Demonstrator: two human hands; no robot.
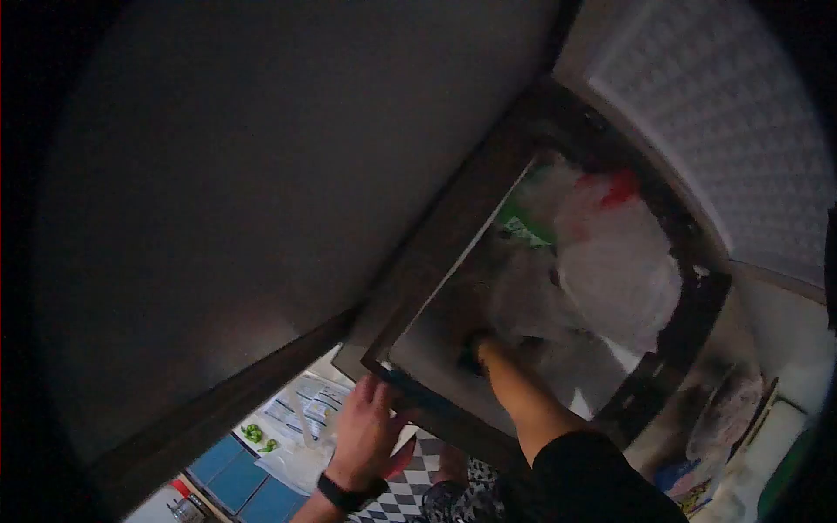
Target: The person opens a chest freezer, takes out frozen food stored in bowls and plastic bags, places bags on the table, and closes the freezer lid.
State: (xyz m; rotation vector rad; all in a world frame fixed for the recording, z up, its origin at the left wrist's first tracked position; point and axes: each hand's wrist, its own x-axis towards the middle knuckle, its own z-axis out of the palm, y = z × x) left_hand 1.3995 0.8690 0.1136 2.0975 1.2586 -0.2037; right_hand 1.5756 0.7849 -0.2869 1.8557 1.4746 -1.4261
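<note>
At the near corner of a dark-framed drawer [436,403], my left hand [366,427] has its fingers over the edge, a dark band on its wrist. My right arm, in a black sleeve, reaches down into the drawer. The right hand [475,349] is lost in shadow past a dark band, so its fingers and anything in them cannot be made out. Beyond it lie a pale, cloudy plastic bag [619,261] with red marks and a green packet [527,222], both blurred.
A large dark panel [235,192] fills the left side. A ribbed pale panel [724,113] is at upper right. Lower left are a counter with green peppers [253,433] and plastic bags [292,462]. A checkered floor [423,462] shows below; more bagged items [728,418] are lower right.
</note>
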